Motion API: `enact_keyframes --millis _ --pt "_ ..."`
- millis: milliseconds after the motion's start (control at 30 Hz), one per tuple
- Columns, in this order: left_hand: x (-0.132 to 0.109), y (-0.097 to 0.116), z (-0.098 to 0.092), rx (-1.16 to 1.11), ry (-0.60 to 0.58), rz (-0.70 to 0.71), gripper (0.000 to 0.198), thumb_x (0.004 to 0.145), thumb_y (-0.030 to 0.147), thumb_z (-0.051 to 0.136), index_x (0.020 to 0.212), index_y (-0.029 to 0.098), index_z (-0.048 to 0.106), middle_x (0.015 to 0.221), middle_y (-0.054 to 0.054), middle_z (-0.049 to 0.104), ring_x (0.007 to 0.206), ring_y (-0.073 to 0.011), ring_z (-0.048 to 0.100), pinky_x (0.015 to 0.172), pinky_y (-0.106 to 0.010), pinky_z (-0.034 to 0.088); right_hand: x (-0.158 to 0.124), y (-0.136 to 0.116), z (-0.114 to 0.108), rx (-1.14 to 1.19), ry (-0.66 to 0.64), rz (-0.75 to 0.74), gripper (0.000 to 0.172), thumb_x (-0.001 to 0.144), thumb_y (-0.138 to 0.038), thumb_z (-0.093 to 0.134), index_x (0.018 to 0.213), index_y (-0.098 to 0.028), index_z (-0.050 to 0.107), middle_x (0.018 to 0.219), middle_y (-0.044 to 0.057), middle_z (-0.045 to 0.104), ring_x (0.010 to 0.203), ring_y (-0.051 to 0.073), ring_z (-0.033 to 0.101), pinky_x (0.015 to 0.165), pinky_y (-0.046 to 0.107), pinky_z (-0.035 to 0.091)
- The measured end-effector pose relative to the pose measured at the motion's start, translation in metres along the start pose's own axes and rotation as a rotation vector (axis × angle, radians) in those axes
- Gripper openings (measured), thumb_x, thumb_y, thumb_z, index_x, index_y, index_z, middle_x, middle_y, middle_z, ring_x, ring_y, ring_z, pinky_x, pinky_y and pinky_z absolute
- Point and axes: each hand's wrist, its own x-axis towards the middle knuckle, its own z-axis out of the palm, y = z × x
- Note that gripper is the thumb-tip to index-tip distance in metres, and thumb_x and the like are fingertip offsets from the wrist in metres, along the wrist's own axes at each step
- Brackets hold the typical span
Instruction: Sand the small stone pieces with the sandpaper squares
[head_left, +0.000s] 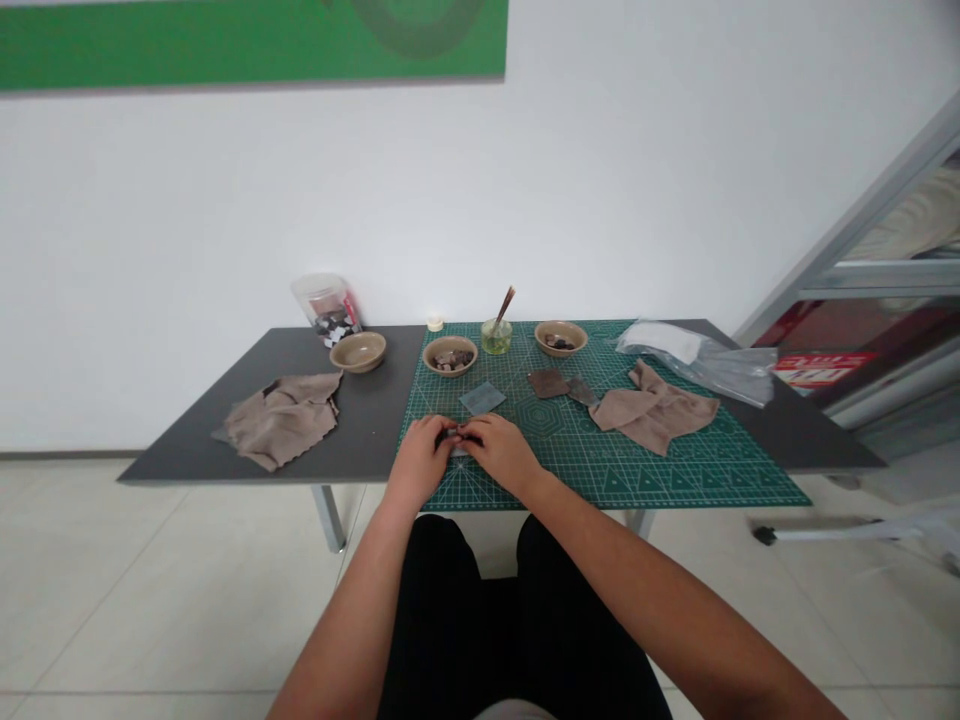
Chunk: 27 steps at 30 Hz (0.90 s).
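My left hand (422,452) and my right hand (499,450) meet near the front of the green cutting mat (570,470). Their fingers are closed together around a small dark piece (454,432), mostly hidden by the fingertips. Something pale (458,451) shows just below it. Beyond the hands lies a grey-blue square sheet (482,398). To the right of that sheet are a brown square sheet (548,382) and a dark grey square (583,391). A tan bowl (450,370) with brown and dark pieces stands behind the grey-blue sheet.
A glass jar (496,338) holds thin sticks beside another tan bowl (561,350) with dark pieces. Leftward are a tan bowl (358,363), a clear tub (328,308) and a brown cloth (285,420). Rightward lie another brown cloth (656,412) and a plastic bag (720,368).
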Motion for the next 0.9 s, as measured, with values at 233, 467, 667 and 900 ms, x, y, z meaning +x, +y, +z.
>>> enact_keyframes --millis 233,467,667,900 --pt "-0.005 -0.014 0.007 0.21 -0.003 0.147 0.025 0.085 0.015 0.052 0.102 0.019 0.07 0.111 -0.009 0.066 0.101 -0.026 0.056 0.092 -0.044 0.047 -0.001 -0.001 -0.005 -0.133 -0.026 0.027 0.011 0.087 -0.019 0.062 0.085 -0.017 0.073 0.093 0.007 0.071 0.093 0.02 0.061 0.088 0.033 0.046" --pt "-0.007 -0.013 0.008 0.252 0.007 0.172 0.028 0.086 0.013 0.05 0.105 0.017 0.069 0.113 -0.01 0.065 0.101 -0.026 0.054 0.092 -0.043 0.048 0.003 -0.003 -0.007 -0.174 -0.098 -0.047 0.01 0.087 -0.019 0.063 0.083 -0.016 0.072 0.095 0.007 0.072 0.094 0.02 0.061 0.088 0.032 0.047" --pt "-0.006 -0.013 0.009 0.276 0.007 0.154 0.031 0.082 0.011 0.05 0.106 0.016 0.068 0.113 -0.01 0.065 0.102 -0.0271 0.054 0.092 -0.044 0.047 0.003 0.001 -0.009 -0.178 -0.111 -0.066 0.011 0.088 -0.02 0.062 0.087 -0.015 0.072 0.097 0.008 0.072 0.097 0.019 0.061 0.091 0.032 0.047" --pt "-0.009 -0.007 0.007 0.301 0.004 0.138 0.031 0.084 0.012 0.048 0.107 0.017 0.068 0.114 -0.009 0.064 0.102 -0.027 0.053 0.091 -0.042 0.047 0.003 -0.003 -0.005 -0.203 -0.08 -0.06 0.011 0.087 -0.016 0.061 0.088 -0.016 0.072 0.099 0.008 0.071 0.096 0.02 0.061 0.089 0.034 0.048"
